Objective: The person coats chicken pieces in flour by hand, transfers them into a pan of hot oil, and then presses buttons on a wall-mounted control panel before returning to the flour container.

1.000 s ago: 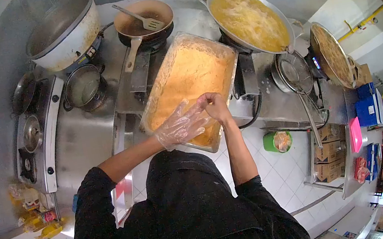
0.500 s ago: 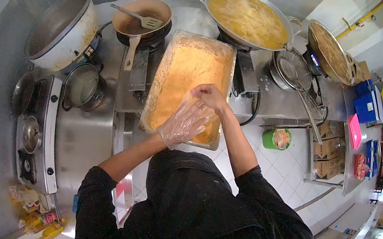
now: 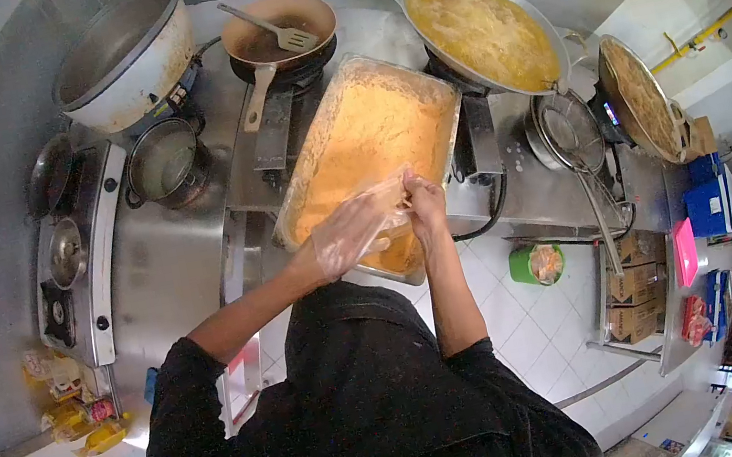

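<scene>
A clear plastic glove covers my left hand, whose fingers stretch out toward the right, open. My bare right hand is closed, pinching the loose plastic at the glove's fingertip end. Both hands are above the near part of a rectangular metal tray. Orange-yellow powder covers the tray's bottom, and pale dust coats its walls. The exact outline of my left fingertips is hard to make out through the wrinkled plastic.
Behind the tray stand a frying pan with a slotted spatula and a wide wok of bubbling oil. Another wok and a long-handled strainer are at right. A green bin sits on the floor.
My right hand has moved from over the gloved left hand to its fingertip end and gripped the plastic there. The glove's fingertips are now pulled toward the right hand.
</scene>
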Available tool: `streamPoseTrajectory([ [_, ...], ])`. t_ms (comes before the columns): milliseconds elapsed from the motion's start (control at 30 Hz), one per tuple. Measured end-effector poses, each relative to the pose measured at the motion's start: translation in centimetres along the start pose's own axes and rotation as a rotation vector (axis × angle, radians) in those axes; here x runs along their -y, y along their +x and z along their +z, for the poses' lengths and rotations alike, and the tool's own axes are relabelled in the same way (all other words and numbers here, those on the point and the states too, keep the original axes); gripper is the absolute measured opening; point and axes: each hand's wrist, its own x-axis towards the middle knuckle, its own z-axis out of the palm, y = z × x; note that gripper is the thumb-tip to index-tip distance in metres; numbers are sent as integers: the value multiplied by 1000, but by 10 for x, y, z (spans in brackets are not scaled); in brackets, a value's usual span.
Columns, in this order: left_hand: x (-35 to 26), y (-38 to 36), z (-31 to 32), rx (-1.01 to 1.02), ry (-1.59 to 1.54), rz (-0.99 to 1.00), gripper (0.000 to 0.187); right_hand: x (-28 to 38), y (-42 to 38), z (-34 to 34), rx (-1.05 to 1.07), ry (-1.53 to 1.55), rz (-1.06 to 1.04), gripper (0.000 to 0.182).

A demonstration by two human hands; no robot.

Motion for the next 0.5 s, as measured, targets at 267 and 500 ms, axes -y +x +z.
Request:
streamPoseTrajectory([
  [267,-6,-64,-60,329,209,-47,50,16,32,13,9,-295,-102,34],
  [500,-10,-118,-38,-283,-404,-948,33,37,13,-8,-259,-1253,-625,54],
])
